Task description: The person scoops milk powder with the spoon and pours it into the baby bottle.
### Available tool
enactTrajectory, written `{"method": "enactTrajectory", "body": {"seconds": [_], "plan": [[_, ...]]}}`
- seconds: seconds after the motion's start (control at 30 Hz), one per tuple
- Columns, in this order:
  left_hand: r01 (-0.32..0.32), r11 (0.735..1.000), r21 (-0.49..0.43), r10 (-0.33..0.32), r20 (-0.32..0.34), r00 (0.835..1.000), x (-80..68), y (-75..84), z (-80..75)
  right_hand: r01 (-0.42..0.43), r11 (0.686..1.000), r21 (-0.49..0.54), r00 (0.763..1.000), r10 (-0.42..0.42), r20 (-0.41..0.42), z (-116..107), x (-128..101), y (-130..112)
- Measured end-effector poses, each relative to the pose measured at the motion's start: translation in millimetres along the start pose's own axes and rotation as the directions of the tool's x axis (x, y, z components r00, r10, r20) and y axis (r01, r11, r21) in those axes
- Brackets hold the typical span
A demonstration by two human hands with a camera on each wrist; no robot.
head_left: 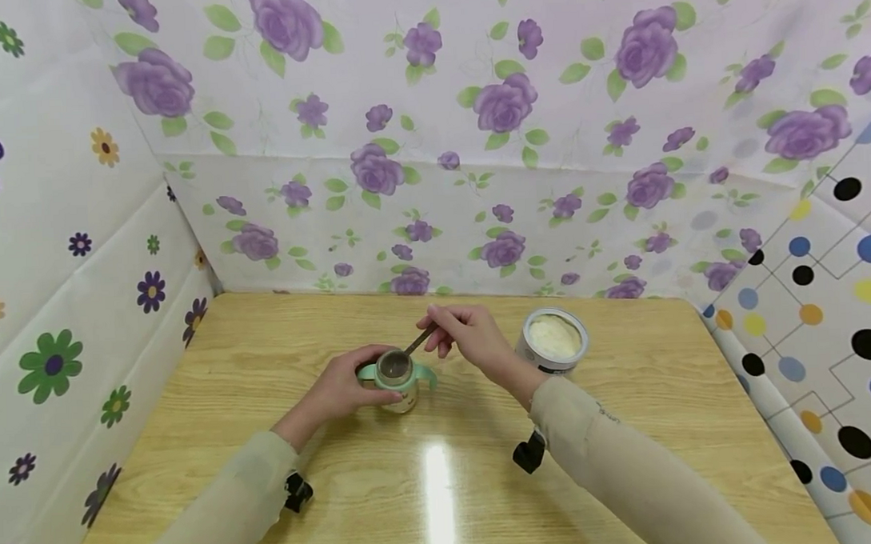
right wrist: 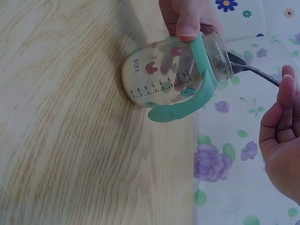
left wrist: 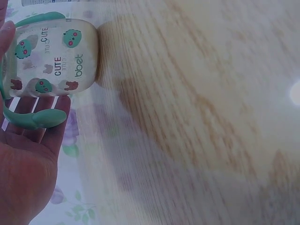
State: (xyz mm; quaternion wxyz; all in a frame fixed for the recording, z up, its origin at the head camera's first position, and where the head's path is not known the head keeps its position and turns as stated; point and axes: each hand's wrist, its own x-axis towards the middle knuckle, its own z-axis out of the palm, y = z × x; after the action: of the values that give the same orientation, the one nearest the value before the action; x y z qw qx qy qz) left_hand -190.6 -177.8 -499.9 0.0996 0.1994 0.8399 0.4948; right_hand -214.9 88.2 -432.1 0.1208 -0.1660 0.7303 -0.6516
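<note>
A clear baby bottle (right wrist: 161, 75) with green handles and printed cartoon faces stands upright on the wooden table, its mouth uncapped. Pale contents show through its wall. My left hand (head_left: 346, 385) grips the bottle around its upper part, thumb in front and fingers behind. My right hand (head_left: 470, 339) pinches the handle of a metal spoon (right wrist: 255, 71). The spoon slants down to the left, its bowl at the bottle's open mouth. In the left wrist view, the bottle (left wrist: 56, 58) shows its printed side, with the left fingers behind it.
An open can (head_left: 553, 340) of cream-coloured powder stands just right of the right hand. The wooden table (head_left: 386, 498) meets flowered cloth (head_left: 419, 224) at the back, with patterned sheets on both sides. A bright light reflection lies on the front of the tabletop.
</note>
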Motion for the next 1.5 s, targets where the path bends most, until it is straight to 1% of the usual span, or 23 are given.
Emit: {"method": "enactTrajectory", "body": {"seconds": [0.13,0.23,0.47,0.63,0.83,1.0,1.17,1.27,1.37,1.5], "plan": [[0.001,1.000,-0.002,-0.001,-0.003,1.000,-0.5,0.0,-0.1,-0.015,0.996,0.086,1.000,0.017,-0.023,2,4,2],[0.000,1.000,-0.002,0.000,-0.001,1.000,-0.7,0.0,-0.3,-0.022,0.994,0.110,0.999,0.025,-0.030,5,5,5],[-0.006,1.000,-0.001,0.006,-0.001,1.000,-0.3,-1.3,0.2,-0.008,0.995,0.097,0.997,0.015,-0.076,8,8,13],[-0.001,1.000,-0.005,0.001,-0.001,1.000,-0.9,-0.7,0.6,0.001,0.996,0.087,0.995,0.008,-0.098,9,7,14],[0.008,1.000,-0.010,-0.008,0.000,1.000,-1.9,-0.3,0.5,0.004,0.996,0.088,0.996,0.004,-0.092,7,7,11],[0.007,1.000,0.000,-0.007,-0.002,1.000,-2.2,-1.0,-0.1,0.013,0.993,0.120,0.996,-0.002,-0.092,2,7,5],[0.017,1.000,-0.005,-0.017,0.004,1.000,-2.2,-0.9,-0.4,-0.015,0.981,0.195,0.991,0.040,-0.125,-10,2,-8],[0.014,1.000,-0.009,-0.014,0.009,1.000,-2.4,-1.3,-0.4,-0.022,0.968,0.252,0.987,0.062,-0.149,-23,-2,-15],[0.010,1.000,-0.014,-0.010,0.013,1.000,-2.2,-1.6,0.0,0.002,0.959,0.283,0.984,0.049,-0.173,-43,-9,-23],[0.011,1.000,-0.021,-0.011,0.020,1.000,-2.1,-1.6,0.3,0.042,0.951,0.305,0.976,0.027,-0.218,-77,-22,-32]]}}
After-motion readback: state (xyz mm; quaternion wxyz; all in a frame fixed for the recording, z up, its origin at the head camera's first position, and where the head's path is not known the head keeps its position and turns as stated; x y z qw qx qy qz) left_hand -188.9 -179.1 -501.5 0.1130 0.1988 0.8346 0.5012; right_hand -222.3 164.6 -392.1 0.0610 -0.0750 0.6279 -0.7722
